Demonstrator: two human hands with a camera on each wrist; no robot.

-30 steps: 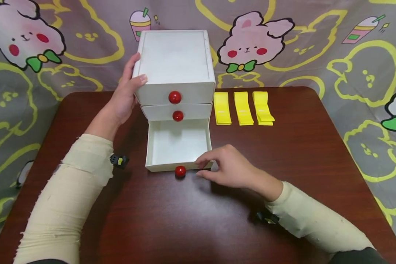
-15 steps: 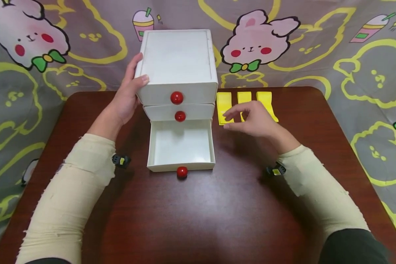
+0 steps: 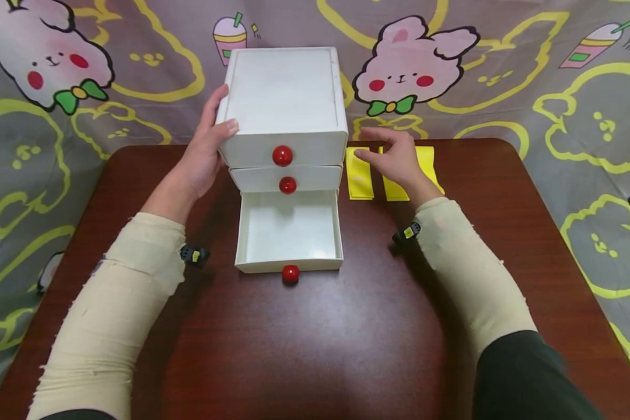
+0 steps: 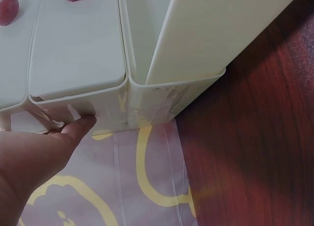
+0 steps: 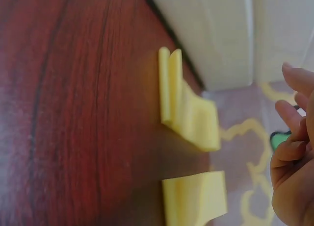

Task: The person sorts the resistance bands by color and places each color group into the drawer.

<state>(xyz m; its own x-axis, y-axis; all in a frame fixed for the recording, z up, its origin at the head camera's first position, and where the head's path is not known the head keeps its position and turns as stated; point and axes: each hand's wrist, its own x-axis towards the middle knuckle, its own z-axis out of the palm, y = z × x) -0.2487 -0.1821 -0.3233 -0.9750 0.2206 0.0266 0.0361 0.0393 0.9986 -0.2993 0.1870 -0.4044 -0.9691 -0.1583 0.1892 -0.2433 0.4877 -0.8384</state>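
A white three-drawer cabinet (image 3: pixel 289 93) with red ball knobs stands on the table. Its bottom drawer (image 3: pixel 291 227) is pulled out, and its inside is bare. Against the cabinet's left side rests my left hand (image 3: pixel 202 143), thumb at the top front edge; the left wrist view shows the fingers (image 4: pixel 81 125) on the side wall. To the right lie folded yellow strips (image 3: pixel 359 175), soft-looking and doubled over. My right hand (image 3: pixel 396 154) hovers above them with thumb and fingers apart, holding nothing, and partly hides the middle and right strips.
The dark wood table (image 3: pixel 294 350) runs in front of the cabinet to the near edge. A patterned curtain (image 3: pixel 467 58) hangs close behind it. The open drawer's front knob (image 3: pixel 290 274) sticks out toward me.
My right hand has left the front of the open bottom drawer and moved back and right, over the yellow strips. The left hand stays at the cabinet's side.
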